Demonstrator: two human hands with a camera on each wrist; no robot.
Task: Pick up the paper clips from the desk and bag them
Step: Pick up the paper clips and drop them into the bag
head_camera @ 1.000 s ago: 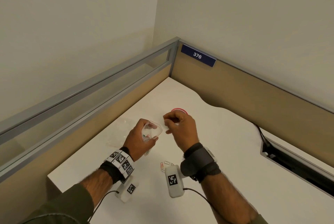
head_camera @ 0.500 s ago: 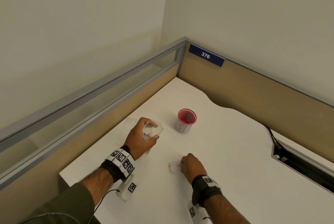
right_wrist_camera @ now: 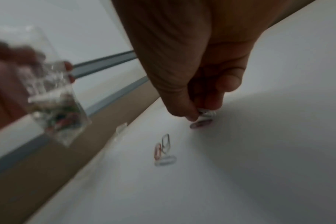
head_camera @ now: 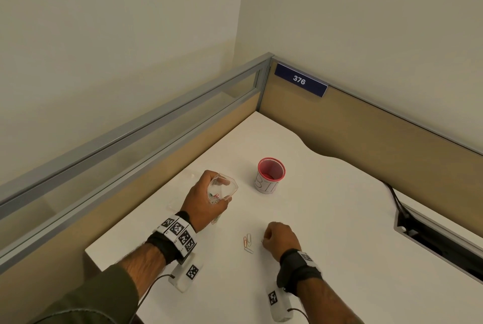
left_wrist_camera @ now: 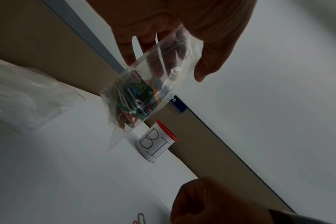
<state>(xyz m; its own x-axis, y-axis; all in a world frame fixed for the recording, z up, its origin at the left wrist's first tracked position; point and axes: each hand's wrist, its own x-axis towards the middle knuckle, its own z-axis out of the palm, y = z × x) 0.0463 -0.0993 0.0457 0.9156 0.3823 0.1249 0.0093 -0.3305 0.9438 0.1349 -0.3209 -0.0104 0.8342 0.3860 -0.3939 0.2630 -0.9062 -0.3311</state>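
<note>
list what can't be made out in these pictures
- Clip count in the bag: tangled in left wrist view, hidden by left hand in head view.
- Right hand pinch: fingers hidden in head view; clip blurred in right wrist view.
- Cup label: cut off by its curve.

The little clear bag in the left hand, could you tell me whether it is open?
Open: the bag's mouth gapes wide, held by the left hand.
</note>
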